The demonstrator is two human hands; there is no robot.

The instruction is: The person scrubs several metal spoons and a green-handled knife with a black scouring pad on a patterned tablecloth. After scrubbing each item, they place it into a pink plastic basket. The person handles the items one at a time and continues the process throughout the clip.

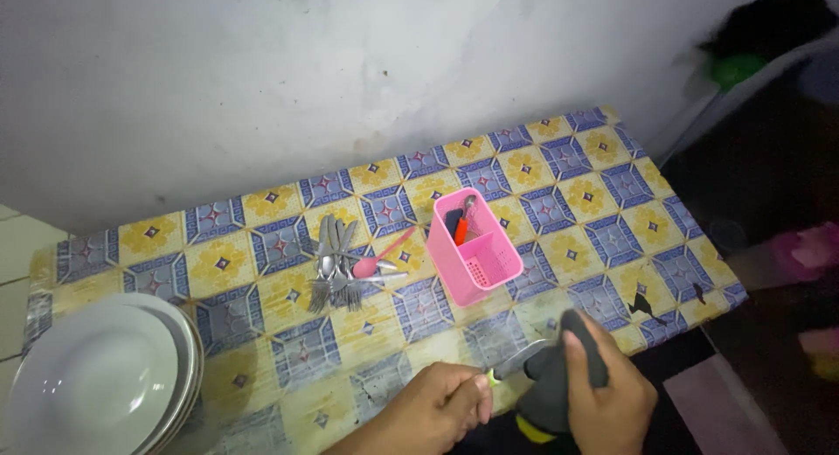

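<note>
At the table's near edge my left hand (441, 407) grips a knife (516, 365) by its light green handle, blade pointing right. My right hand (612, 394) presses a dark grey cloth (559, 381) against the blade. A pink plastic cutlery holder (474, 245) stands in the middle of the table, with a few utensils in its back compartment. To its left lies a pile of metal spoons and forks (336, 267) with a pink spoon (380, 256) on top.
The table (568, 201) wears a yellow and blue patterned cover and stands against a grey wall. A stack of white bowls (100, 381) sits at the near left corner. Dark clutter and pink objects (808, 250) lie on the right beyond the table.
</note>
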